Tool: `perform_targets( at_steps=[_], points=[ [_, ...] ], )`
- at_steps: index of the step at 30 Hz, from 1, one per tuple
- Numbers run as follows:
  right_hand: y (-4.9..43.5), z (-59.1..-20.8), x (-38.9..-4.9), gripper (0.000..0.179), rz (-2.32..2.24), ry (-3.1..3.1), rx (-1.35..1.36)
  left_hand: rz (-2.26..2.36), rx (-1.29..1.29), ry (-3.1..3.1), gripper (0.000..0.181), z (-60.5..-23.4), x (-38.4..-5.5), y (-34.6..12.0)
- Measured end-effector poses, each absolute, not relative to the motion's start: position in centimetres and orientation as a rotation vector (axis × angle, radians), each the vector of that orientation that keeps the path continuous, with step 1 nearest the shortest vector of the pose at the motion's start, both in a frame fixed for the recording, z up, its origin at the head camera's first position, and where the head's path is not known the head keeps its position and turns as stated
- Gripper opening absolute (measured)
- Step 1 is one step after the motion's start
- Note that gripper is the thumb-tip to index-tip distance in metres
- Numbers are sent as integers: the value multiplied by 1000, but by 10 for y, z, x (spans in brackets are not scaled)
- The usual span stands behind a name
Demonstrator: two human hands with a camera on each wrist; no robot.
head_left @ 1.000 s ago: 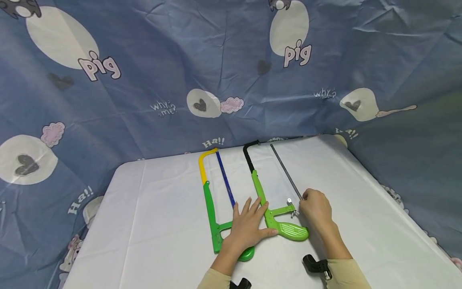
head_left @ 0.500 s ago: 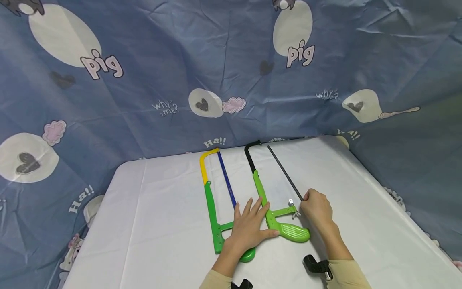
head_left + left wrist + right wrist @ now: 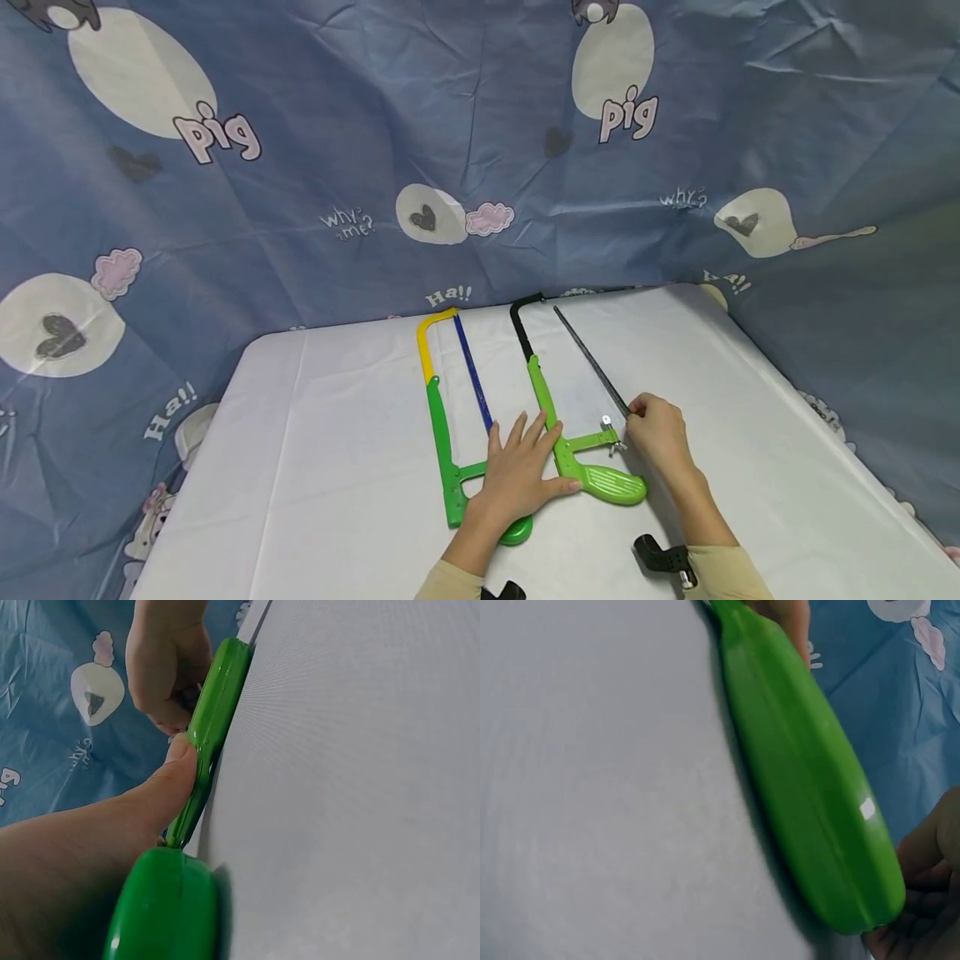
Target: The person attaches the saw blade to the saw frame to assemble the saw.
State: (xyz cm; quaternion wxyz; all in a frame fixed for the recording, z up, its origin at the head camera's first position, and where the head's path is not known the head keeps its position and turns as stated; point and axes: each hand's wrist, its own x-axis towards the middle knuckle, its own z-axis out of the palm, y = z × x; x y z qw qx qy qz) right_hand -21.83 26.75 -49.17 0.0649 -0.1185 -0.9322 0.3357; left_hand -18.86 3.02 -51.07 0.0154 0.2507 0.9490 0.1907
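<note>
A light green hacksaw frame [image 3: 542,383] with a black front end lies on the white table, its blade mount with a wing nut bare. My left hand [image 3: 516,475] lies with spread fingers on it, thumb at the handle [image 3: 611,483]; in the left wrist view the thumb [image 3: 176,769] touches the green frame. Under that hand's palm passes the second hacksaw [image 3: 441,425], darker green and yellow with a blue blade [image 3: 472,367]. To the right, my right hand [image 3: 658,433] pinches the near end of a dark grey hacksaw blade [image 3: 591,360], which slants away toward the table's back.
The white tabletop [image 3: 352,450] stretches to both sides of the saws. A blue printed curtain [image 3: 480,150] hangs along its back and right. Black wrist camera mounts [image 3: 660,553] sit at both sleeves.
The grey blade's far end has swung left and slightly nearer, toward the light green frame, and the blade has turned in the right fingers. The left hand stays on the frame.
</note>
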Motion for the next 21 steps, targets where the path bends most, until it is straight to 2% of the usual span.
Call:
perform_targets(
  at_steps=[21],
  points=[
    [263, -493, -233, 21, 1219, -2710, -268, 614, 784, 2942, 87, -512, -188, 29]
  ],
)
